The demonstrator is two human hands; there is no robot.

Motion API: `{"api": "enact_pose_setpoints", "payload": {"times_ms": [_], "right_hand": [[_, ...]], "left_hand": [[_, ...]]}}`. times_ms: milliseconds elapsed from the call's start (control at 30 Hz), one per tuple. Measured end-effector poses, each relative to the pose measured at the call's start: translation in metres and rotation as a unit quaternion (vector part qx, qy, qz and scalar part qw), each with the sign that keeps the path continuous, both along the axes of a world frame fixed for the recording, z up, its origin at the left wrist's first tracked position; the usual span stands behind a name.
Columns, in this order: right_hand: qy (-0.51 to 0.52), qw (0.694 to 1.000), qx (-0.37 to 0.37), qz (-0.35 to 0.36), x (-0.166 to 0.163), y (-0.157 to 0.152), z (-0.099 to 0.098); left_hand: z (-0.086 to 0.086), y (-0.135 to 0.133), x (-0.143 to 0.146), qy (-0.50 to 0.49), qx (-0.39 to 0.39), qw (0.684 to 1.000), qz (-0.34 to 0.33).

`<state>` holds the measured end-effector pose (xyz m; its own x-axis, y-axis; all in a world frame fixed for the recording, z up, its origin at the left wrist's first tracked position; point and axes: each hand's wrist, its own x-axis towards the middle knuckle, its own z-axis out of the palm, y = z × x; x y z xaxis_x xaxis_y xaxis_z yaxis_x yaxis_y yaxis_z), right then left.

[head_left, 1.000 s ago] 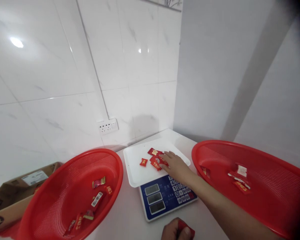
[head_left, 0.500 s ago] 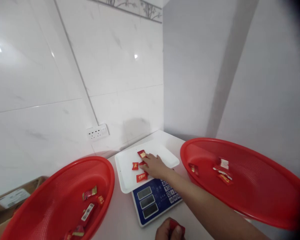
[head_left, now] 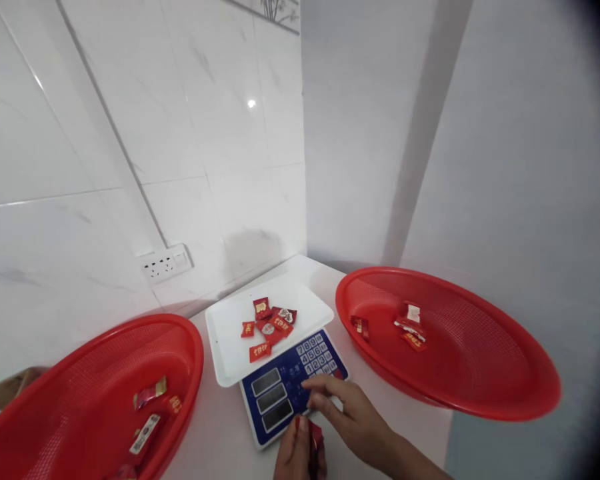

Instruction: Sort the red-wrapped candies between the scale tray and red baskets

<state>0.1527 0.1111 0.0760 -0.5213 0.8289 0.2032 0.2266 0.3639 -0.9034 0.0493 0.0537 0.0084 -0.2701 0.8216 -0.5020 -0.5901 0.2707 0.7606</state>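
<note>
Head view: left basket (head_left: pixel 90 407); white tray (head_left: pixel 227 340) bearing red packets (head_left: pixel 269 330); left hand (head_left: pixel 296 450) pinching another packet (head_left: pixel 317 435) (a light thumb should spare its wrapper); right hand (head_left: pixel 353 415) loosely spread, apparently empty, best kept off the scale's keys (head_left: pixel 316 355); right basket (head_left: pixel 475 360).

the wrappers (head_left: pixel 259 351) look like shiny plastic film, the tray (head_left: pixel 227 347) smooth plastic, the wall tiles (head_left: pixel 210 127) glossy.
</note>
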Motion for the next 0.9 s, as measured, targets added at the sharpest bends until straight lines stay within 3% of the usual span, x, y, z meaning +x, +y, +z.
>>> {"api": "enact_pose_setpoints", "payload": {"times_ms": [100,200,333,433,600,800,900], "right_hand": [[0.024,0.997,-0.069,-0.007,0.010,-0.005,-0.021],[0.043,0.993,-0.112,0.001,0.013,-0.010,-0.040],[0.076,0.984,-0.159,0.033,0.011,-0.018,-0.052],[0.092,0.979,-0.176,0.052,0.009,-0.021,-0.051],[0.085,0.988,-0.122,0.027,0.011,-0.021,-0.044],[0.150,0.960,-0.234,0.023,0.010,-0.020,-0.040],[0.156,0.955,-0.252,0.009,0.008,-0.020,-0.038]], "left_hand": [[0.011,-0.004,-0.008,0.031,0.031,0.998,-0.056],[0.019,-0.008,-0.010,0.013,0.076,0.995,-0.071],[0.020,-0.012,-0.008,-0.008,0.120,0.987,-0.102],[0.018,-0.013,-0.009,-0.023,0.156,0.979,-0.129],[0.011,-0.015,-0.012,0.006,0.192,0.967,-0.165],[0.008,-0.011,-0.011,0.067,0.219,0.957,-0.180],[0.011,-0.009,-0.012,0.087,0.225,0.956,-0.169]]}}
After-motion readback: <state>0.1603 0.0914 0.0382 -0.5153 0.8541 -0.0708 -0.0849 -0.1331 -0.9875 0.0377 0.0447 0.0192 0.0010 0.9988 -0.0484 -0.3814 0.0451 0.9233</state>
